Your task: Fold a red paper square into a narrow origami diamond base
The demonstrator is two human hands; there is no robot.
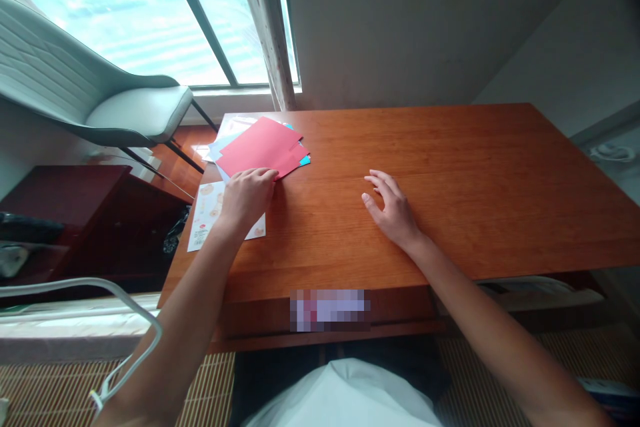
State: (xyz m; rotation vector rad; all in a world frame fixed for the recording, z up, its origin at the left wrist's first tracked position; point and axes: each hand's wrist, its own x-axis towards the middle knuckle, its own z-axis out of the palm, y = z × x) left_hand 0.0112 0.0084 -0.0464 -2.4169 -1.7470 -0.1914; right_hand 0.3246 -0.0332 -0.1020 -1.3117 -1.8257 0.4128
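Observation:
My left hand (249, 195) is closed at the near edge of a sheet of red paper (265, 147), its fingertips pressed together and bent down over the edge. Under the red sheet lie more papers, with white, pale blue and bright blue (305, 161) edges peeking out. Partly covered by my left hand and wrist, a white printed sheet (203, 223) with small orange pictures rests by the table's left edge. My right hand (393, 210) hovers over or rests on the bare wood to the right, fingers apart, holding nothing.
The brown wooden table (450, 173) stretches far to the right. A grey-white chair (135, 110) stands beyond its left end, near a window and a curtain (267, 27). A dark red cabinet (75, 213) is at left. A white cable (125, 297) loops beside my left forearm.

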